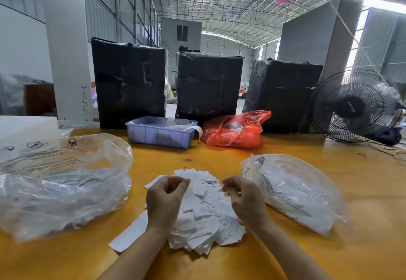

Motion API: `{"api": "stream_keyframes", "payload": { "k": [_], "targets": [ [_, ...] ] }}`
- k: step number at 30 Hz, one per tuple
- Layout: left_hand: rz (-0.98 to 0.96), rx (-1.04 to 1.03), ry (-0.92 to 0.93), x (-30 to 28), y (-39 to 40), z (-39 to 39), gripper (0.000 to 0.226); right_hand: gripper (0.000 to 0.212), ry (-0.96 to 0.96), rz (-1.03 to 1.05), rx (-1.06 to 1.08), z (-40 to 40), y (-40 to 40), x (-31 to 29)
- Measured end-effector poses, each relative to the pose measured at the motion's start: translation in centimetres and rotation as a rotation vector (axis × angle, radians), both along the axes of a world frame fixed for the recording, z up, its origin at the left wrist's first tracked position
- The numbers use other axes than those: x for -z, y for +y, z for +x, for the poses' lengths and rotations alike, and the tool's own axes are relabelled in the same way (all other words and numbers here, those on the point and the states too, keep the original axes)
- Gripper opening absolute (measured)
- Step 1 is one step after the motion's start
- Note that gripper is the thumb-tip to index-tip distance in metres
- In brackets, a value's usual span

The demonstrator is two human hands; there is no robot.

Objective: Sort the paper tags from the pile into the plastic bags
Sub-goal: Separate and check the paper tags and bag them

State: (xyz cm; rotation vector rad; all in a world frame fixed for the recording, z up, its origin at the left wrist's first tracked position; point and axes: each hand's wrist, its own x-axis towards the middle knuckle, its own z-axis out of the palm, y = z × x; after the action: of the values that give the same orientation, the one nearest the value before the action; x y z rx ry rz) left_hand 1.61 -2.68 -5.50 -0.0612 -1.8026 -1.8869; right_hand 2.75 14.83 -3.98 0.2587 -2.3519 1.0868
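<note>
A loose pile of white paper tags [204, 213] lies on the yellow table [219, 156] right in front of me. My left hand [163, 205] hovers over the pile's left side, fingers curled, thumb and forefinger pinching a tag at the pile's far edge. My right hand [243, 198] is over the pile's right side and pinches a small printed tag at its fingertips. A large clear plastic bag [66, 180] holding tags sits to the left. A second clear plastic bag [296, 191] with tags lies to the right, next to my right hand.
Behind the pile stand a blue plastic bin [158, 135] and a red plastic bag [235, 132]. Three black wrapped boxes [129, 81] line the table's far edge. A black fan [353, 106] stands at the far right. A white foam block [26, 128] sits far left.
</note>
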Motion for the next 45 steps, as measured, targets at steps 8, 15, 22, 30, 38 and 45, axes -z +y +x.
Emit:
{"api": "stream_keyframes", "payload": {
  "k": [8, 15, 22, 30, 38, 45],
  "targets": [
    [0.132, 0.024, -0.037, 0.2, 0.2, -0.1, 0.018, 0.037, -0.247, 0.345, -0.203, -0.6, -1.4, 1.8],
    [0.166, 0.135, -0.050, -0.2, 0.5, 0.4, 0.029, 0.049, -0.183, 0.443, -0.208, -1.0, -1.5, 2.1],
    [0.190, 0.200, -0.053, 0.0, 0.3, 0.0, 0.028, 0.052, -0.178, 0.478, -0.227, -1.3, -1.7, 2.4],
    [0.186, 0.249, -0.105, 0.0, 0.5, -0.2, 0.003, 0.005, -0.002, 0.163, -0.127, -0.4, -0.7, 1.1],
    [0.121, 0.411, -0.139, -0.8, 0.7, 0.6, 0.014, 0.008, -0.164, -0.813, -0.223, 0.6, -0.9, -1.4],
    [0.077, 0.470, -0.171, -1.0, 1.3, 0.9, 0.046, 0.009, -0.150, -0.742, -0.209, 0.9, -1.4, -1.7]
  ]
}}
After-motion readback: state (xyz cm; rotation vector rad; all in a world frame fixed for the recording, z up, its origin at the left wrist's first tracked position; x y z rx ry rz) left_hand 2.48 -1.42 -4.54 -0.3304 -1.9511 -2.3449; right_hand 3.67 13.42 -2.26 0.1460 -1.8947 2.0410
